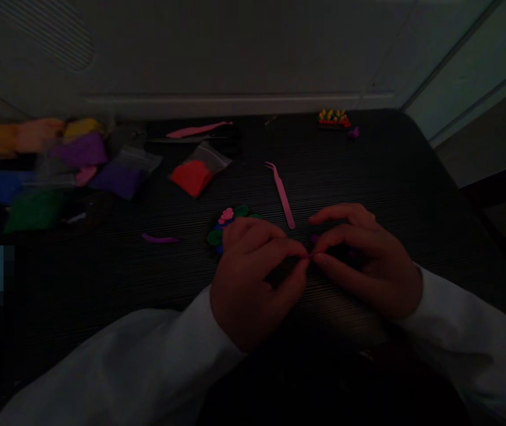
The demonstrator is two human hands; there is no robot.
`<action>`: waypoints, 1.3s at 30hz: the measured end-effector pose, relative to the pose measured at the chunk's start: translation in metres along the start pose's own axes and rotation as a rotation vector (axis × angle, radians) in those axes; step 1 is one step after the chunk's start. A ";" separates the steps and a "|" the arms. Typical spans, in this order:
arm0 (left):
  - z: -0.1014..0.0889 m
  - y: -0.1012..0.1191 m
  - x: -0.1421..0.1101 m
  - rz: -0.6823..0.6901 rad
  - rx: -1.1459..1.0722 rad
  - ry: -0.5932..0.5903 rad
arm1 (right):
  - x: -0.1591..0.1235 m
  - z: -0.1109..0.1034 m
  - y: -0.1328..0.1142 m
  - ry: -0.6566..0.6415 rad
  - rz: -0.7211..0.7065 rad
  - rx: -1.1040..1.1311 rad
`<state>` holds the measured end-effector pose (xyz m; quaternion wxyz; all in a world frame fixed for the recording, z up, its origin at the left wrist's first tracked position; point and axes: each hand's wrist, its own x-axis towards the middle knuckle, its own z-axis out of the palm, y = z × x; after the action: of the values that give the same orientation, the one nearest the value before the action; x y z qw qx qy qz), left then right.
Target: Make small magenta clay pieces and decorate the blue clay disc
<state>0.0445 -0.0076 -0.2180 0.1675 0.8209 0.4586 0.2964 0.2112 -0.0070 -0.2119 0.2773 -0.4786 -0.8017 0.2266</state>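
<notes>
Between the fingertips of my left hand and my right hand is a tiny purple piece of clay. Both hands pinch it just above the dark table, thumb against index finger. Its exact shape is too small and dim to make out. Behind my right fingers shows another purple bit, partly covered. A round clay flower piece, with green leaves, blue parts and a pink flower, lies beyond my left hand, which hides part of it. Farther left on the table rests a thin purple clay strip.
Pink bent-tip tweezers lie beyond my hands. A bag of red clay and scissors with a pink tool are farther back. Several coloured clay bags crowd the left. A small yellow-flowered model stands at the back right.
</notes>
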 end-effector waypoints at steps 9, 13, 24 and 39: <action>-0.001 0.000 0.000 -0.003 -0.012 0.059 | 0.000 0.002 0.002 0.012 0.040 0.073; -0.002 0.001 -0.002 -0.005 0.000 0.089 | 0.000 0.002 0.001 0.010 0.057 0.099; 0.000 0.000 -0.002 -0.002 0.008 0.020 | 0.000 0.002 0.000 0.001 0.056 0.115; 0.001 0.000 -0.002 -0.010 0.001 0.001 | 0.001 -0.002 0.004 0.032 0.062 0.074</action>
<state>0.0442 -0.0090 -0.2193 0.1684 0.8185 0.4630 0.2956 0.2149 -0.0044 -0.2124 0.3003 -0.4961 -0.7730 0.2572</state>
